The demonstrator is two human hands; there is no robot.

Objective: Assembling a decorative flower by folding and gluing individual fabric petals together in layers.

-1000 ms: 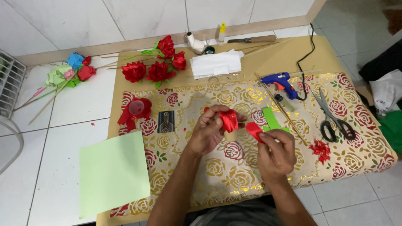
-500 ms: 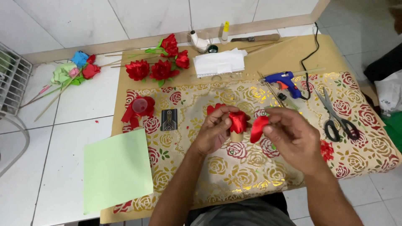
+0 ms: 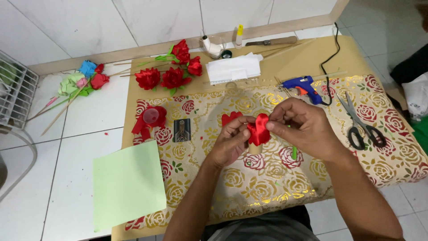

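Over a gold cloth with red roses point(image 3: 267, 178), both of my hands meet on a red satin flower piece point(image 3: 258, 129) on a thin stick. My left hand point(image 3: 229, 143) grips it from the left and below. My right hand point(image 3: 303, 127) pinches a red petal against its right side. A green strip point(image 3: 294, 152) pokes out under my right hand. More red petals point(image 3: 231, 118) lie just behind my left fingers.
Finished red roses point(image 3: 171, 73) lie at the back, a blue glue gun point(image 3: 303, 85) and scissors point(image 3: 363, 127) to the right. A red ribbon roll point(image 3: 151, 118), a small dark card point(image 3: 182, 130) and a green paper sheet point(image 3: 128, 183) sit left. Pastel flowers point(image 3: 82, 80) rest on the white tiles.
My right hand has come in from the right with a red petal and now presses it onto the flower held by my left hand.
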